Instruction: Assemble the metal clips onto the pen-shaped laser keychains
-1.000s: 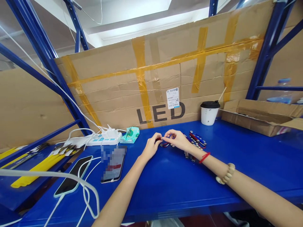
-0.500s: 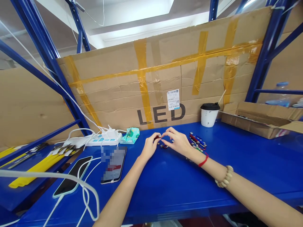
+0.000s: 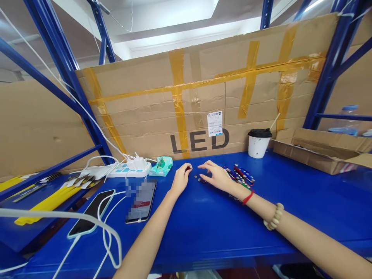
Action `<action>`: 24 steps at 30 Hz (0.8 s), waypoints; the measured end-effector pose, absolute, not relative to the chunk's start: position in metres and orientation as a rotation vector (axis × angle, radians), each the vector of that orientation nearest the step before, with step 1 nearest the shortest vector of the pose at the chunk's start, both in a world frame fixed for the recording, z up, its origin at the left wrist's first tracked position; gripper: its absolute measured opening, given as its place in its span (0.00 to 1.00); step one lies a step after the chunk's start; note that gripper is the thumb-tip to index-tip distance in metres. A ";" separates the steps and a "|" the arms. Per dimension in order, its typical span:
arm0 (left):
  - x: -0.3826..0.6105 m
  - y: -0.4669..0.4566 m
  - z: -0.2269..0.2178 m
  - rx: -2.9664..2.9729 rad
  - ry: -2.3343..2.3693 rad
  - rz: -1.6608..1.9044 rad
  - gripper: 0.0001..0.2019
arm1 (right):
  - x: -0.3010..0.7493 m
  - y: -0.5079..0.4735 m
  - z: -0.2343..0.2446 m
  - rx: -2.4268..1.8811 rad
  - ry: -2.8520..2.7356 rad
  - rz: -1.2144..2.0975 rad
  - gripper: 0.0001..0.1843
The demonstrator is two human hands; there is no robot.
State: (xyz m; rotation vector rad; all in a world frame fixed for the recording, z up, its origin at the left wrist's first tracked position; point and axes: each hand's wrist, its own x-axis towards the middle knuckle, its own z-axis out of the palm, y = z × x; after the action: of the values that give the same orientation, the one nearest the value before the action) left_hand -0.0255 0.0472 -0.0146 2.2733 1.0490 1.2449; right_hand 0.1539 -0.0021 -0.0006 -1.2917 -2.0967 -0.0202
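My left hand [image 3: 180,179] rests on the blue shelf top [image 3: 203,224], its fingers curled and pinched round a small dark and silver part that I cannot name. My right hand [image 3: 215,176] lies a little to the right with fingers stretched out and spread, its fingertips close to tiny round silver pieces [image 3: 198,178] on the surface. Just behind the right hand lies a pile of small red, blue and silver pen-like tubes [image 3: 240,175]. A red cord and a bead bracelet circle the right wrist.
A white paper cup with black lid [image 3: 258,142] stands at the back. An open cardboard tray [image 3: 319,149] sits right. Left are two phones [image 3: 141,195], a white power strip [image 3: 124,169] with cables, a teal packet [image 3: 162,165] and yellow strips [image 3: 43,199]. A taped cardboard sheet marked LED backs the shelf.
My hands, joined at the fingertips over a small red item, have drawn apart. The right hand has opened and flattened near the surface; the left keeps its pinch.
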 end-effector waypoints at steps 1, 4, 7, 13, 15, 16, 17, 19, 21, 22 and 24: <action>-0.028 0.050 -0.015 2.267 1.059 1.271 0.06 | 0.152 0.000 -0.001 -1.287 -2.168 -0.056 0.15; -0.035 0.056 -0.018 2.184 1.089 1.360 0.04 | 0.144 0.007 0.000 -1.297 -2.381 -0.136 0.14; -0.038 0.059 -0.020 2.119 1.112 1.410 0.03 | 0.134 0.012 0.005 -1.378 -2.508 -0.180 0.12; -0.033 0.051 -0.016 2.261 1.131 1.192 0.05 | 0.125 0.010 0.016 -1.405 -2.572 -0.336 0.11; -0.031 0.046 -0.014 2.324 1.133 1.098 0.06 | 0.128 0.009 0.015 -1.386 -2.558 -0.307 0.11; -0.029 0.044 -0.013 2.349 1.128 1.065 0.06 | 0.131 0.009 0.014 -1.377 -2.542 -0.263 0.11; -0.028 0.042 -0.012 2.370 1.120 1.044 0.07 | 0.135 0.010 0.013 -1.365 -2.511 -0.207 0.11; -0.026 0.039 -0.010 2.396 1.097 1.038 0.07 | 0.143 0.011 0.012 -1.328 -2.385 -0.107 0.10; -0.024 0.038 -0.010 2.403 1.066 1.058 0.07 | 0.149 0.011 0.012 -1.264 -2.199 -0.068 0.08; -0.023 0.038 -0.011 2.403 1.048 1.067 0.07 | 0.150 0.011 0.012 -1.212 -2.113 -0.072 0.08; -0.020 0.037 -0.012 2.399 1.013 1.075 0.08 | 0.150 0.008 0.012 -1.079 -2.008 -0.108 0.08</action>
State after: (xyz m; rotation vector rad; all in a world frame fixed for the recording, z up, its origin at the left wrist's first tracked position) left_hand -0.0197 0.0370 -0.0120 2.3992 1.0132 1.0747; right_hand 0.1503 0.0080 0.0117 -1.0792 -2.0079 -0.1080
